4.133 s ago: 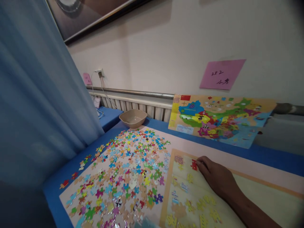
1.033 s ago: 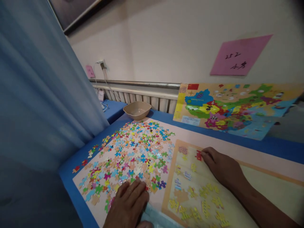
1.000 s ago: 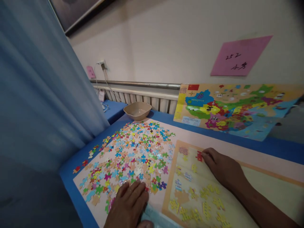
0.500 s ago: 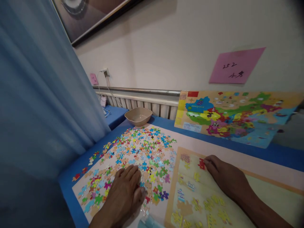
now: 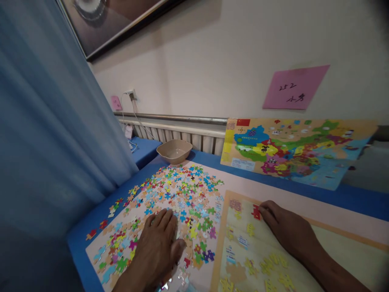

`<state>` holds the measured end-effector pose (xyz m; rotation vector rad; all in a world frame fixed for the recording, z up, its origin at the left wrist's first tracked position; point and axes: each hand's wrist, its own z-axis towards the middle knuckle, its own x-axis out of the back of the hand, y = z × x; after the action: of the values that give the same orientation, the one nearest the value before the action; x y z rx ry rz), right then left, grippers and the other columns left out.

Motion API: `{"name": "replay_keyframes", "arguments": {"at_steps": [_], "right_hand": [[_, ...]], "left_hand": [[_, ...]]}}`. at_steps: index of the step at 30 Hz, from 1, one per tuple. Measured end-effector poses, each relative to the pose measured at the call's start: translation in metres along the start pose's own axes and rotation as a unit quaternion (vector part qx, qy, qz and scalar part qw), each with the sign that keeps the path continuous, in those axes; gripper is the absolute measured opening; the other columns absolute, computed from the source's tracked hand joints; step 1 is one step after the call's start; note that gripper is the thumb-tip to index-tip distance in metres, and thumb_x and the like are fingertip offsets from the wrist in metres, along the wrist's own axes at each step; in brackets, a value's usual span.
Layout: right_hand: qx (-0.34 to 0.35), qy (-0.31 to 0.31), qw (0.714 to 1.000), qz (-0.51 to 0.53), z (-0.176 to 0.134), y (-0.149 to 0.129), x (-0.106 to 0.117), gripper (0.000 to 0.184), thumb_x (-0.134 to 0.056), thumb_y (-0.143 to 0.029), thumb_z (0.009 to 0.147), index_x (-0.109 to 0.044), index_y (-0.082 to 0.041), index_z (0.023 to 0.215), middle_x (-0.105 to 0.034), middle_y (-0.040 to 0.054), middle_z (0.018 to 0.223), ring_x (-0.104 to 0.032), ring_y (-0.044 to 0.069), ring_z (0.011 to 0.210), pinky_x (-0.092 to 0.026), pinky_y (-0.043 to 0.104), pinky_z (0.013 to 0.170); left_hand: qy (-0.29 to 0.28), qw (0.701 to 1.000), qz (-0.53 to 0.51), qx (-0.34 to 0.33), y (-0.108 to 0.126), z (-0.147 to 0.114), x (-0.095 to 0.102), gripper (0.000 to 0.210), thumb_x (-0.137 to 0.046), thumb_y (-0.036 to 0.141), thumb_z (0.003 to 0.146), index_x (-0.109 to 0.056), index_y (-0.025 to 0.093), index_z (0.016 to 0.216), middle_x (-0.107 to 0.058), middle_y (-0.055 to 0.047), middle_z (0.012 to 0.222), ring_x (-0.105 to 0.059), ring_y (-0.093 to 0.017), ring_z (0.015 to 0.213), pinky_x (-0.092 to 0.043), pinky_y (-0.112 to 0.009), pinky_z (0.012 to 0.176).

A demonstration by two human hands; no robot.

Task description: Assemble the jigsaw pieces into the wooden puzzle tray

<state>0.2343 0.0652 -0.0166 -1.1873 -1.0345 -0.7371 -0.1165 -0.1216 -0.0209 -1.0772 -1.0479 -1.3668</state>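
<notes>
My right hand (image 5: 284,225) pinches a red puzzle piece (image 5: 255,212) at its edge, near the top left corner of the puzzle board (image 5: 306,267). Yellow puzzle pieces (image 5: 269,263) lie loosely across that board, with a tan piece (image 5: 236,271) among them. My left hand (image 5: 159,245) rests palm down over the spread of loose puzzle pieces (image 5: 182,190), its fingers stretched out and its thumb apart. Whatever lies under the left palm is hidden. Close to the thumb is another red piece (image 5: 187,262), beside purple pieces (image 5: 208,255).
A tan bowl (image 5: 174,151) stands at the back of the blue table (image 5: 82,243). Against the wall leans the colourful picture map (image 5: 285,152). A blue curtain (image 5: 60,121) hangs at the left. Red pieces (image 5: 91,234) lie by the table's left edge.
The view has shifted slightly. My right hand still holds the red piece in nearly the same spot on the board. My left hand stays over the loose pieces.
</notes>
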Motion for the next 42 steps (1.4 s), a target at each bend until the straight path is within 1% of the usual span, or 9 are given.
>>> {"name": "replay_keyframes", "arguments": {"at_steps": [6, 9, 12, 14, 19, 25, 32, 37, 42], "right_hand": [[-0.011, -0.005, 1.0, -0.005, -0.001, -0.006, 0.003, 0.043, -0.032, -0.055, 0.096, -0.064, -0.026, 0.097, -0.079, 0.0071, 0.087, -0.074, 0.03, 0.081, -0.042, 0.035, 0.064], [-0.006, -0.002, 1.0, -0.006, -0.001, -0.006, 0.003, 0.041, -0.033, -0.053, 0.097, -0.064, -0.027, 0.097, -0.079, 0.0068, 0.086, -0.074, 0.03, 0.08, -0.041, 0.035, 0.063], [0.004, 0.003, 1.0, -0.003, -0.001, -0.004, 0.003, 0.039, -0.034, -0.051, 0.098, -0.065, -0.027, 0.096, -0.078, 0.0057, 0.085, -0.074, 0.029, 0.078, -0.04, 0.034, 0.062], [0.005, 0.008, 1.0, -0.002, 0.0, -0.003, 0.002, 0.037, -0.035, -0.05, 0.098, -0.065, -0.028, 0.096, -0.078, 0.0051, 0.084, -0.074, 0.029, 0.077, -0.04, 0.033, 0.061], [0.001, 0.011, 1.0, -0.006, -0.001, -0.002, 0.0, 0.037, -0.036, -0.05, 0.098, -0.065, -0.027, 0.097, -0.078, 0.0055, 0.086, -0.074, 0.029, 0.08, -0.04, 0.033, 0.063], [0.006, 0.01, 1.0, -0.024, -0.002, -0.004, 0.002, 0.036, -0.035, -0.047, 0.101, -0.064, -0.027, 0.098, -0.078, 0.0051, 0.088, -0.074, 0.027, 0.081, -0.039, 0.032, 0.062], [0.012, 0.019, 0.999, -0.026, -0.003, -0.003, 0.0, 0.035, -0.036, -0.046, 0.103, -0.064, -0.026, 0.1, -0.078, 0.0046, 0.086, -0.073, 0.027, 0.08, -0.038, 0.031, 0.064], [0.018, 0.027, 0.999, -0.032, -0.004, -0.001, -0.002, 0.034, -0.038, -0.043, 0.105, -0.066, -0.025, 0.1, -0.078, 0.005, 0.086, -0.073, 0.026, 0.082, -0.037, 0.03, 0.065], [0.019, 0.039, 0.999, -0.032, -0.002, 0.002, -0.006, 0.029, -0.043, -0.041, 0.104, -0.066, -0.025, 0.099, -0.077, 0.0043, 0.083, -0.072, 0.025, 0.079, -0.036, 0.029, 0.063]], "left_hand": [[0.033, 0.997, -0.073, -0.016, 0.006, -0.006, 0.002, 0.03, -0.066, 0.027, 0.091, -0.069, 0.027, 0.122, -0.065, -0.007, 0.147, -0.054, -0.034, 0.139, -0.044, -0.058, 0.112], [0.023, 0.992, -0.121, -0.021, 0.007, -0.007, 0.006, 0.013, -0.058, 0.024, 0.095, -0.07, 0.024, 0.101, -0.071, -0.008, 0.124, -0.061, -0.031, 0.122, -0.048, -0.054, 0.102], [0.038, 0.989, -0.143, -0.022, 0.006, -0.006, 0.006, 0.016, -0.053, 0.024, 0.099, -0.068, 0.023, 0.093, -0.069, -0.009, 0.108, -0.062, -0.029, 0.106, -0.05, -0.05, 0.094], [0.051, 0.987, -0.147, -0.03, 0.004, -0.006, 0.005, 0.017, -0.052, 0.025, 0.101, -0.068, 0.022, 0.096, -0.069, -0.009, 0.109, -0.061, -0.029, 0.105, -0.049, -0.05, 0.094], [0.045, 0.989, -0.136, -0.036, 0.002, -0.003, 0.004, 0.015, -0.053, 0.024, 0.101, -0.068, 0.022, 0.1, -0.07, -0.008, 0.109, -0.062, -0.028, 0.103, -0.048, -0.05, 0.093], [0.061, 0.993, -0.091, -0.031, 0.005, -0.003, 0.004, 0.012, -0.058, 0.024, 0.096, -0.069, 0.022, 0.102, -0.071, -0.01, 0.127, -0.062, -0.031, 0.114, -0.046, -0.053, 0.1], [0.068, 0.994, -0.065, -0.048, 0.005, -0.005, 0.003, 0.02, -0.058, 0.022, 0.096, -0.069, 0.024, 0.112, -0.075, -0.008, 0.126, -0.064, -0.031, 0.121, -0.044, -0.053, 0.104], [0.003, 0.99, -0.049, -0.134, 0.013, -0.004, 0.01, 0.046, -0.062, 0.033, 0.097, -0.058, 0.027, 0.142, -0.062, -0.005, 0.153, -0.056, -0.031, 0.14, -0.039, -0.055, 0.115], [-0.065, 0.991, -0.056, -0.107, 0.022, -0.004, 0.012, 0.047, -0.061, 0.029, 0.095, -0.059, 0.025, 0.141, -0.06, -0.005, 0.156, -0.054, -0.032, 0.144, -0.038, -0.058, 0.119]]}}
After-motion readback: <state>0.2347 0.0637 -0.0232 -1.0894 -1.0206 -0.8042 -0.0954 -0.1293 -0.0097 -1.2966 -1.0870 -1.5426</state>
